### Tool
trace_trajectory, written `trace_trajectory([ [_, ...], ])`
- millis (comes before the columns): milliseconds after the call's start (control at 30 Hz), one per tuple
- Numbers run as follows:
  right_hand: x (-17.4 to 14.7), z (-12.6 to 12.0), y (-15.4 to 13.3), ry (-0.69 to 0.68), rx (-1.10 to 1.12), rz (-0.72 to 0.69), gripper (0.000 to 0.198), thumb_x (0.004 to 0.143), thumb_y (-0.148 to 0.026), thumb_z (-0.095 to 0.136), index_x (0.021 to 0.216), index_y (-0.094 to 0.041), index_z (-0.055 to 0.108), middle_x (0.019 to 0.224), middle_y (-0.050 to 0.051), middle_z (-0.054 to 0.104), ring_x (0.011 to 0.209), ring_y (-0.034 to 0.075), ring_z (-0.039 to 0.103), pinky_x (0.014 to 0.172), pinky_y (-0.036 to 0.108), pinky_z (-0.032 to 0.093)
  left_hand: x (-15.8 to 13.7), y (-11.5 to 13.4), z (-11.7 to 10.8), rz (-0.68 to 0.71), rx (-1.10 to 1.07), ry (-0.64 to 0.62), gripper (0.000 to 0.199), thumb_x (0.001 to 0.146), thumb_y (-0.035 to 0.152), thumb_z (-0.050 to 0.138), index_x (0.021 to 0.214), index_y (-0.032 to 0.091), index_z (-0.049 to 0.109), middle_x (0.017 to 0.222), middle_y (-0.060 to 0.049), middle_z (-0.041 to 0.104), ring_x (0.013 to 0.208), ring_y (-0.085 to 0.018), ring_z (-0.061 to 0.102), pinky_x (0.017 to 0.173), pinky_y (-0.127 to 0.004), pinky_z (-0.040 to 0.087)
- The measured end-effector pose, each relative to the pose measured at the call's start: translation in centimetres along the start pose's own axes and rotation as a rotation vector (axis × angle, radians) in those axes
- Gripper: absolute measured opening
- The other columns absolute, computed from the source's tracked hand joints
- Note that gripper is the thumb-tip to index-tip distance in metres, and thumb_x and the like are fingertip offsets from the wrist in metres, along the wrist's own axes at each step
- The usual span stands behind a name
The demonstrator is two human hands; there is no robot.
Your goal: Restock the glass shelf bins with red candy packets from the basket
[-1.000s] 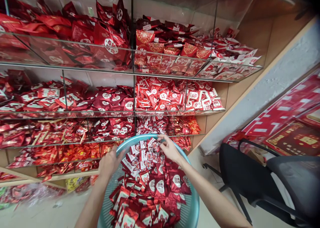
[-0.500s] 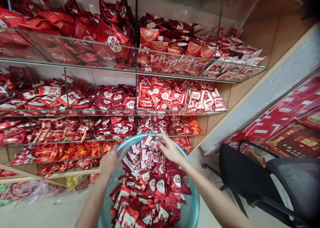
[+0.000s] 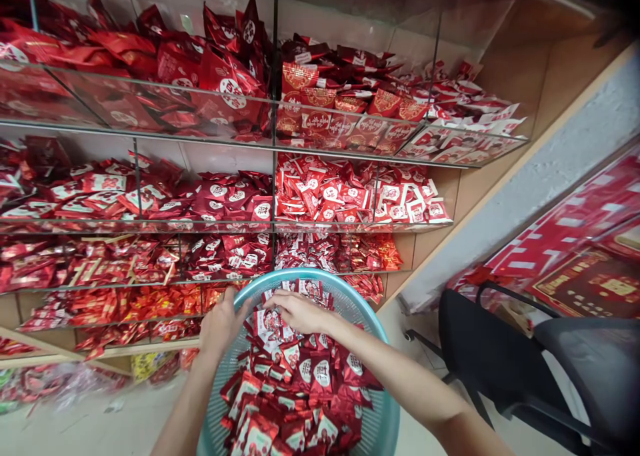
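Note:
A round blue-green plastic basket point(image 3: 386, 376) holds many small sealed packets. Around its left rim wraps my left hand point(image 3: 219, 324), the thumb on the inner side. My right hand point(image 3: 299, 311) is inside the basket near the far side, over the small white-and-red packets, its fingers bent and pointing left. At its fingertips is a red-and-white packet point(image 3: 270, 324), partly covered by the hand. Dark red packets with white round labels point(image 3: 321, 372) lie in the middle, and red packets with cream labels point(image 3: 260, 433) fill the near part.
Shelves with clear front panels point(image 3: 325, 226) stand ahead, stacked with red packets in divided bins. To the right are a black chair point(image 3: 493, 349) and red printed packaging point(image 3: 565, 236) by the wall. Plastic bags point(image 3: 75, 383) lie on the floor at lower left.
My right hand has moved left and slightly nearer across the basket, from the far right side to above the white-and-red packets. My left hand stays at the rim.

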State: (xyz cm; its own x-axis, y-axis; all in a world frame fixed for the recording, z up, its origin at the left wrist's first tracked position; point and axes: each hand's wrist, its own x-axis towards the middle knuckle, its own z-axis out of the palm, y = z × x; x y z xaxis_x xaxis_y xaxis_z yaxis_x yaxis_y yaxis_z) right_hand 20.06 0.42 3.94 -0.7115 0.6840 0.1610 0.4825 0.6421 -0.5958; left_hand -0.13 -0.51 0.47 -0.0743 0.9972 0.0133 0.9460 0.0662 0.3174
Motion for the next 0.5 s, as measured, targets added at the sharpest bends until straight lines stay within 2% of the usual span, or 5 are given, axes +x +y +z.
trace_trajectory([
  [100, 0.3, 0.2, 0.1, 0.04, 0.038, 0.021, 0.046, 0.074, 0.003, 0.036, 0.108, -0.02, 0.057, 0.103, 0.005, 0.06, 0.099, 0.015, 0.056, 0.09, 0.031, 0.045, 0.0, 0.2, -0.2, 0.064, -0.126, 0.135, 0.04, 0.086, 0.048, 0.033, 0.111, 0.019, 0.046, 0.112, -0.012, 0.057, 0.1, -0.028, 0.058, 0.08, -0.036, 0.045],
  [200, 0.1, 0.2, 0.3, 0.078, 0.086, 0.038, 0.044, 0.076, 0.002, 0.037, 0.109, -0.02, 0.056, 0.101, 0.004, 0.06, 0.097, 0.015, 0.057, 0.089, 0.032, 0.045, 0.2, -0.1, -0.3, 0.136, -0.294, 0.034, 0.036, 0.086, 0.046, 0.036, 0.112, 0.023, 0.043, 0.115, -0.008, 0.054, 0.098, -0.024, 0.058, 0.081, -0.036, 0.046],
  [333, 0.1, 0.0, 0.5, 0.12, 0.139, 0.051, 0.044, 0.076, 0.002, 0.038, 0.111, -0.02, 0.055, 0.099, 0.003, 0.061, 0.095, 0.014, 0.057, 0.089, 0.032, 0.045, 0.3, -0.9, -0.7, 0.382, -0.494, -0.053, 0.039, 0.082, 0.048, 0.047, 0.114, 0.026, 0.045, 0.136, -0.006, 0.035, 0.122, -0.022, 0.042, 0.099, -0.035, 0.038],
  [400, 0.2, -0.1, 0.6, 0.129, 0.151, 0.044, 0.044, 0.077, 0.001, 0.039, 0.112, -0.02, 0.054, 0.098, 0.003, 0.062, 0.095, 0.014, 0.057, 0.088, 0.032, 0.045, 0.3, -1.3, -0.9, 0.466, -0.46, -0.126, 0.045, 0.077, 0.053, 0.054, 0.114, 0.028, 0.05, 0.142, -0.005, 0.027, 0.13, -0.025, 0.032, 0.104, -0.038, 0.032],
  [500, 0.4, -0.2, 0.5, 0.129, 0.158, 0.03, 0.045, 0.077, 0.0, 0.04, 0.114, -0.022, 0.054, 0.098, 0.003, 0.062, 0.097, 0.014, 0.056, 0.09, 0.033, 0.044, 0.3, -1.5, -0.8, 0.504, -0.325, -0.2, 0.058, 0.068, 0.059, 0.061, 0.117, 0.031, 0.053, 0.144, -0.005, 0.026, 0.13, -0.03, 0.029, 0.105, -0.047, 0.028],
])
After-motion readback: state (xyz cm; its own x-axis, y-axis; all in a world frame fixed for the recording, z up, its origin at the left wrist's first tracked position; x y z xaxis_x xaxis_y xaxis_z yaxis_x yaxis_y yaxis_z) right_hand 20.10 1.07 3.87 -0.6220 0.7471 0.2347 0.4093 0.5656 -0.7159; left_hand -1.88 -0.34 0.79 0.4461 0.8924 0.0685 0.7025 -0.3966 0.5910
